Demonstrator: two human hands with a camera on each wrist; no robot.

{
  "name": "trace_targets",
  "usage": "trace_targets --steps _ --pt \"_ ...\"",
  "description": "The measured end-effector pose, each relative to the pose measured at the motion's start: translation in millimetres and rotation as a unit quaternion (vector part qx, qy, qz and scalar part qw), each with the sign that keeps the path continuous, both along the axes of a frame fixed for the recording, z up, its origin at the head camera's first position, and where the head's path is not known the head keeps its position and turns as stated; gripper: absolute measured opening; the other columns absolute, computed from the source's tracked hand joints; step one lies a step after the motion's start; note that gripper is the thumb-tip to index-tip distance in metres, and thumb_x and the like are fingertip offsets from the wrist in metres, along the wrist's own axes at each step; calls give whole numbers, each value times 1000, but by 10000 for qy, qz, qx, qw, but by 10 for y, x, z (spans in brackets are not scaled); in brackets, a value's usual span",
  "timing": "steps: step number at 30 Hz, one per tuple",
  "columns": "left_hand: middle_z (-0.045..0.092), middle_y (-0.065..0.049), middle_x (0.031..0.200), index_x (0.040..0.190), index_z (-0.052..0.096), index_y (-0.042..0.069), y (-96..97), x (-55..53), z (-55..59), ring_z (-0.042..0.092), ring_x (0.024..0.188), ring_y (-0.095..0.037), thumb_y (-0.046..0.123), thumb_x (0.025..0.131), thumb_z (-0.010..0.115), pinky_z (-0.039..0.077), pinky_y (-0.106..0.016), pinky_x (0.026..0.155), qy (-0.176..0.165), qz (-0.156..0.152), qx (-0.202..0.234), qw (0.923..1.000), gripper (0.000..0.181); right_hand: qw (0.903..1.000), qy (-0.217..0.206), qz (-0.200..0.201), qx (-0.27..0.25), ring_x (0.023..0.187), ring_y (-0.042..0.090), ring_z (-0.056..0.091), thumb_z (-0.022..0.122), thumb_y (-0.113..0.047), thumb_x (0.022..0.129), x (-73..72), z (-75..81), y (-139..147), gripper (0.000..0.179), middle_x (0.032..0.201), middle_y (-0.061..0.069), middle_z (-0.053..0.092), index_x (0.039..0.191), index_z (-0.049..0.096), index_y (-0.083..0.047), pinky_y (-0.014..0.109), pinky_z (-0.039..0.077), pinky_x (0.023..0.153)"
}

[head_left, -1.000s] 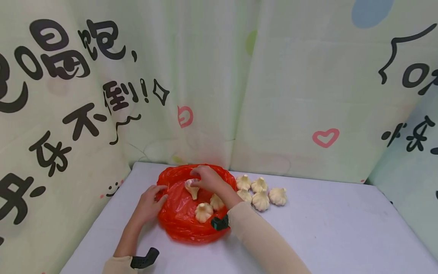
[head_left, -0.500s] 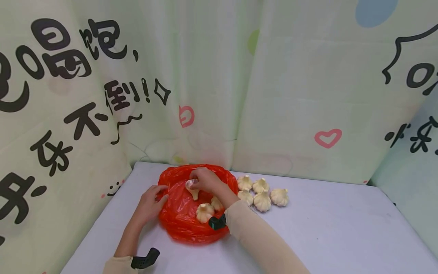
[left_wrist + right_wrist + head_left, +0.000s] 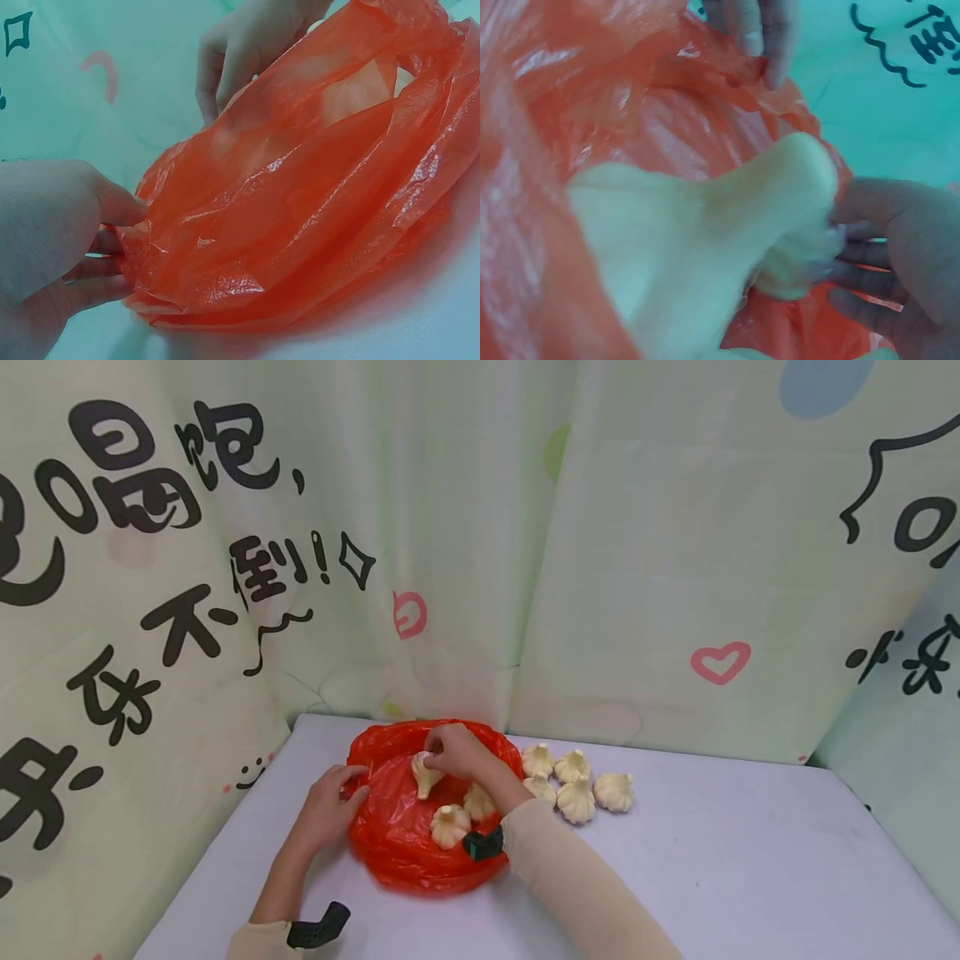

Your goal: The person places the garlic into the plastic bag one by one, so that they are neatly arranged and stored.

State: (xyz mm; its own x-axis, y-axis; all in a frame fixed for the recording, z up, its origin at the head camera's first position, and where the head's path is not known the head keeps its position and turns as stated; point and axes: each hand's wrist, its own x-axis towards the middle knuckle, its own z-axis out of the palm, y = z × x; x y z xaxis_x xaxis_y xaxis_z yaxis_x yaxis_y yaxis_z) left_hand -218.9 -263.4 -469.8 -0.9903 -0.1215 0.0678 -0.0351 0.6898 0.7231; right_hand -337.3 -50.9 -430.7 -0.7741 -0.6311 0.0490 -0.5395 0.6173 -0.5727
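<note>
A red plastic bag [image 3: 390, 860] stands with its mouth wide on the white table. My left hand [image 3: 330, 806] pinches its left rim; in the left wrist view the thumb [image 3: 120, 206] lies over the film with the fingers behind. Inside the bag, my right hand [image 3: 457, 752] holds a garlic bulb [image 3: 424, 775] by its base, stem pointing down. Two more garlic bulbs, one nearer [image 3: 450, 827] and one partly behind the right wrist [image 3: 478, 802], lie in the bag. Close up in the right wrist view, another garlic bulb [image 3: 675, 232] partly covers the held one [image 3: 791, 262].
Several garlic bulbs [image 3: 576, 800] sit in a cluster on the table [image 3: 712, 860] right of the bag, beside the right forearm. A printed curtain [image 3: 615, 568] hangs along the table's back and left side.
My right hand has shifted slightly with the garlic bulb, whose stem tilts a little more to the left now. My left hand stays at the bag's rim.
</note>
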Motion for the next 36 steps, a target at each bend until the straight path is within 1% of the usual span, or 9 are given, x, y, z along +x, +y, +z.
trace_targets --steps 3,5,8,12,15,19,21,31,36 --pt "54 -14 128 133 54 9 3 9 4 54 115 -30 16 94 61 57 -44 88 -7 -1 -7 10000 40 10000 -28 -28 -36 77 15 56 67 -14 89 -6 17 29 5 85 -1 66 90 71 -12 21 53 70" --pt "54 -15 128 133 54 8 4 17 2 54 115 -31 16 94 61 58 -44 88 -1 -26 -27 10000 40 10000 -61 3 21 78 15 56 66 -15 90 2 18 51 7 85 -1 67 92 72 -13 21 53 72" --pt "53 -15 128 132 54 8 8 24 4 53 116 -31 16 93 61 58 -44 88 -18 -32 -27 10000 41 9997 -189 48 148 80 13 57 67 -27 91 18 -2 75 13 87 -5 69 96 73 -17 20 53 73" --pt "53 -15 128 132 53 8 4 17 -1 54 116 -31 16 93 61 58 -44 88 -41 -9 -25 10000 41 9981 -588 117 147 88 11 58 69 -43 86 40 -35 86 21 90 -11 69 98 72 -25 22 55 74" --pt "54 -15 127 132 54 8 -3 10 -6 54 115 -31 16 93 61 58 -44 88 -15 -12 -32 10000 40 9969 -760 194 103 92 12 58 74 -38 83 44 -48 78 19 92 -13 68 99 71 -28 24 56 76" --pt "55 -15 126 131 54 7 -13 5 -21 55 114 -30 15 93 61 58 -44 88 82 -44 -55 9999 40 9971 -704 270 131 89 13 58 77 -24 81 38 -61 69 20 93 -12 68 100 72 -27 22 57 75" --pt "55 -15 126 131 54 7 -18 -2 -33 55 114 -30 15 93 61 58 -44 88 116 -56 -85 9999 39 9971 -686 286 137 87 12 58 77 -22 81 37 -66 68 21 93 -11 69 101 72 -26 20 56 74" --pt "55 -15 126 132 54 7 -12 -8 -21 55 114 -29 15 93 61 57 -44 89 123 -21 -114 9999 40 9984 -453 302 144 89 11 60 73 -25 85 20 -65 98 24 100 -7 71 109 72 -21 20 56 77" --pt "55 -15 126 132 54 7 -2 -5 -22 56 114 -29 15 93 62 58 -44 88 130 -5 -100 9999 40 9967 -667 414 217 92 11 58 75 -27 83 41 -52 58 31 102 -10 69 114 70 -24 22 56 78"
